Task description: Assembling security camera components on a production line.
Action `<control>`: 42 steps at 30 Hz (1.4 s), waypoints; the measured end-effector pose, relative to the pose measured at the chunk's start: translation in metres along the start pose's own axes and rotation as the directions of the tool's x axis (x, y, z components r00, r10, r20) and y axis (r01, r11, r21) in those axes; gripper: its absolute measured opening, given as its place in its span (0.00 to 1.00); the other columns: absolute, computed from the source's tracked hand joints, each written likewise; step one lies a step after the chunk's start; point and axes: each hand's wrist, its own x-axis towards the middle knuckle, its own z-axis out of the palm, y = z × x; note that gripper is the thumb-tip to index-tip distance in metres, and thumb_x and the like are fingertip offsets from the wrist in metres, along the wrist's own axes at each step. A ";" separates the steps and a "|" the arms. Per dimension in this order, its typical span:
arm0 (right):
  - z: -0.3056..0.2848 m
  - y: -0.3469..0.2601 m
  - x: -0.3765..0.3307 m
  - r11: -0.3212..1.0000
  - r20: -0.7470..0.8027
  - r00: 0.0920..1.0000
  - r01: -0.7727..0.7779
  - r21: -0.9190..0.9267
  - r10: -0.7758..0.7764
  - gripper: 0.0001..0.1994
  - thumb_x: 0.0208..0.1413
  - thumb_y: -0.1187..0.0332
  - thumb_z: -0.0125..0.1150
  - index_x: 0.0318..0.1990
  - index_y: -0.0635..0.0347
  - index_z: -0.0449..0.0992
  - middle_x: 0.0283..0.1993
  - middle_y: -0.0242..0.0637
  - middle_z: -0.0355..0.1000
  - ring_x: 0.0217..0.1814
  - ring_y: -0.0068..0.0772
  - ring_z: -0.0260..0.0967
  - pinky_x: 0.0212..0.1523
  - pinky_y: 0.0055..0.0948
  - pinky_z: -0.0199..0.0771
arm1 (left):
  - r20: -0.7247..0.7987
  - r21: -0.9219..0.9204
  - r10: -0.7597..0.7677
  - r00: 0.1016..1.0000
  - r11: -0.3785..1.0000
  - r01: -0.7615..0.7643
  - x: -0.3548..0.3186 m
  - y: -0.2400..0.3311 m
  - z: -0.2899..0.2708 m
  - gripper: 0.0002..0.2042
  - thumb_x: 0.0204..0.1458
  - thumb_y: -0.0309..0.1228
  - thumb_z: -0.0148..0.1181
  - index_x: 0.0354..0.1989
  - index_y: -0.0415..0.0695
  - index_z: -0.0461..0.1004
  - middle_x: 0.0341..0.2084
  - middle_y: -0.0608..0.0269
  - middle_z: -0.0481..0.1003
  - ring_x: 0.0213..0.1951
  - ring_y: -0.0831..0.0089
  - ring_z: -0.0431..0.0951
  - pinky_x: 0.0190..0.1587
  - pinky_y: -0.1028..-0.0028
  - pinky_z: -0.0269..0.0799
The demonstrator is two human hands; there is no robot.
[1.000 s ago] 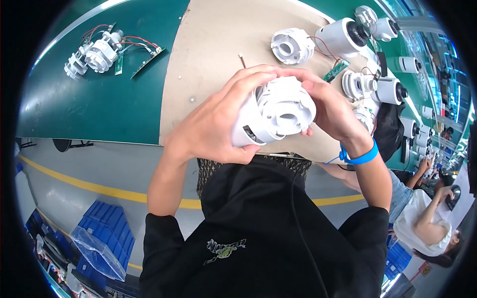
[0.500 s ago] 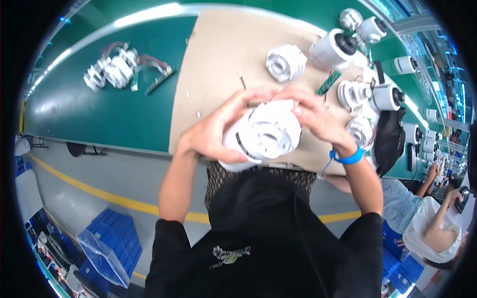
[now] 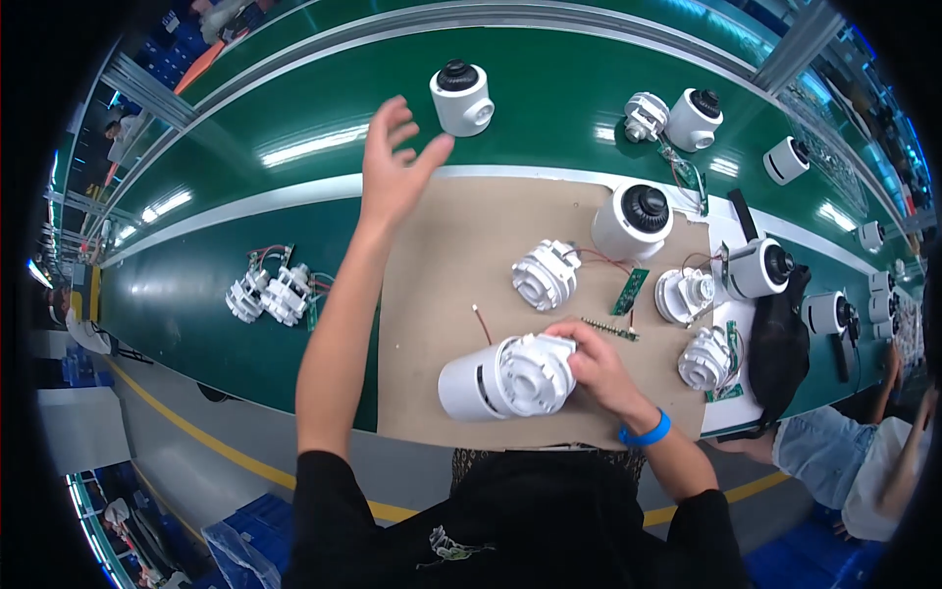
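My right hand [image 3: 601, 373] grips the round white plastic insert [image 3: 540, 376] at one end of a white cylindrical housing [image 3: 469, 389]. The housing lies tilted on its side low over the near part of the brown sheet [image 3: 422, 314]; whether it touches the sheet I cannot tell. A dark slot runs around its side. My left hand [image 3: 397, 162] reaches far out, fingers spread and holding nothing. Just right of its fingertips, apart from them, a white housing with a ribbed black top [image 3: 461, 103] stands on the green belt [image 3: 324, 108].
On the sheet are a white motor-like part [image 3: 546, 277], a black-topped housing [image 3: 631, 224] and a green circuit board [image 3: 630, 292]. Wired white parts [image 3: 270, 294] lie on the left. A black bag [image 3: 782, 339] sits at right, near a co-worker [image 3: 834, 456].
My left hand has let go of the housing and moved forward, up over the belt. My right hand keeps hold of the insert, lower now. The view has shifted to show more of the belt.
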 end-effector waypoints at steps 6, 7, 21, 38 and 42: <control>-0.004 0.018 0.010 0.992 0.036 0.992 0.116 0.055 -0.118 0.30 0.52 0.43 0.51 0.48 0.64 0.66 0.45 0.35 0.60 0.49 0.27 0.59 0.52 0.26 0.58 | -0.036 0.513 0.121 0.992 0.854 -0.085 0.111 -0.056 0.031 0.47 0.28 0.46 0.73 0.58 0.38 0.55 0.53 0.45 0.59 0.55 0.55 0.63 0.56 0.63 0.61; -0.005 0.020 0.010 0.991 0.044 0.993 0.109 0.081 -0.113 0.31 0.52 0.43 0.51 0.49 0.65 0.65 0.45 0.35 0.59 0.50 0.27 0.59 0.52 0.27 0.58 | -0.018 0.477 0.072 0.997 0.877 -0.055 0.117 -0.059 0.027 0.44 0.28 0.46 0.73 0.55 0.37 0.59 0.51 0.46 0.63 0.54 0.56 0.65 0.55 0.64 0.62; -0.015 0.019 0.006 0.961 0.051 0.998 0.013 0.276 -0.028 0.18 0.55 0.61 0.54 0.50 0.59 0.66 0.45 0.31 0.59 0.44 0.19 0.60 0.40 0.21 0.64 | 0.382 0.436 -0.014 0.924 0.884 -0.167 -0.051 0.020 -0.010 0.54 0.21 0.40 0.77 0.60 0.37 0.50 0.56 0.50 0.58 0.57 0.61 0.60 0.59 0.67 0.55; -0.010 0.022 0.010 0.973 -0.011 0.994 0.106 0.204 -0.106 0.17 0.52 0.59 0.58 0.45 0.62 0.70 0.41 0.36 0.64 0.41 0.26 0.62 0.43 0.24 0.63 | 0.677 0.534 0.181 0.714 0.546 -0.645 0.151 0.034 0.264 0.37 0.30 0.45 0.71 0.52 0.48 0.65 0.42 0.52 0.73 0.46 0.56 0.72 0.51 0.64 0.67; -0.013 0.027 0.010 0.968 -0.055 0.998 0.045 0.248 -0.032 0.19 0.51 0.57 0.60 0.43 0.64 0.70 0.39 0.39 0.66 0.40 0.27 0.64 0.41 0.25 0.66 | 0.549 0.498 0.419 0.723 0.531 -0.686 0.093 0.124 0.186 0.31 0.33 0.39 0.72 0.47 0.41 0.68 0.37 0.55 0.75 0.38 0.70 0.77 0.43 0.74 0.72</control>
